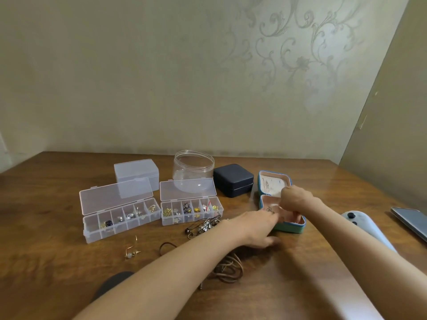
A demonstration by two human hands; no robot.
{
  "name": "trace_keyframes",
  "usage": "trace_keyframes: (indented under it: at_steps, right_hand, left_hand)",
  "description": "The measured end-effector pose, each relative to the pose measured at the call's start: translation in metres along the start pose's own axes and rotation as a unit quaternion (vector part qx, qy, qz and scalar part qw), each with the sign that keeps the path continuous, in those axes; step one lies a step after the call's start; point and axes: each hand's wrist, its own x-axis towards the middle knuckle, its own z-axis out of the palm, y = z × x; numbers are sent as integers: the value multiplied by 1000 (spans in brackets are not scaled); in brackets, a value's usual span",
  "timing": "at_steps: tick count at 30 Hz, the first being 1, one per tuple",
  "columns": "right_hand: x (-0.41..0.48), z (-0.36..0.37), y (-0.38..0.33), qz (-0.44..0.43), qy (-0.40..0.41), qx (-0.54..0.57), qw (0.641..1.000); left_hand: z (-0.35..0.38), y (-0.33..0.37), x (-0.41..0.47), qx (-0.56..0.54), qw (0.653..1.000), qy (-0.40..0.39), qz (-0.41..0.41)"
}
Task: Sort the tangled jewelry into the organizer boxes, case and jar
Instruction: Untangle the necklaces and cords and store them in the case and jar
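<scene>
Both hands over the open teal case (291,227) at 3 o'clock on the bench (312,285). Left hand (255,227) pinching a small silver piece (269,209) above the case's pink tray; right hand (294,197) clenched, grip contents unclear. Two open organizer boxes (121,219) at 9 o'clock, part filled. Empty jar (193,167) at 12. Tangled jewelry (203,226) near centre, leather cord (231,270) at 6.

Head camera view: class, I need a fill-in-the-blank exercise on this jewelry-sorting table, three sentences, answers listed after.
1. The round clear jar holds ____.
2. The dark blue case has its lid ____.
3. Both hands, left hand and right hand, work at the open ____ case with the pink lining.

Missing words: nothing; shut; teal
</scene>
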Motion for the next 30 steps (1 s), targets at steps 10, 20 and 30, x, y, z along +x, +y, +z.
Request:
trace_keyframes:
  at_steps: [10,20,30]
  right_hand:
    - [-20,2,9,-10,177,45,983]
    - [-52,4,11,-42,289,65,954]
    - [-69,15,17,-89,338,141,927]
  left_hand:
    - [3,0,-6,-3,999,36,5]
    - [-13,1,-19,-18,996,82,1]
    - [-51,-48,-59,-117,970,199,-71]
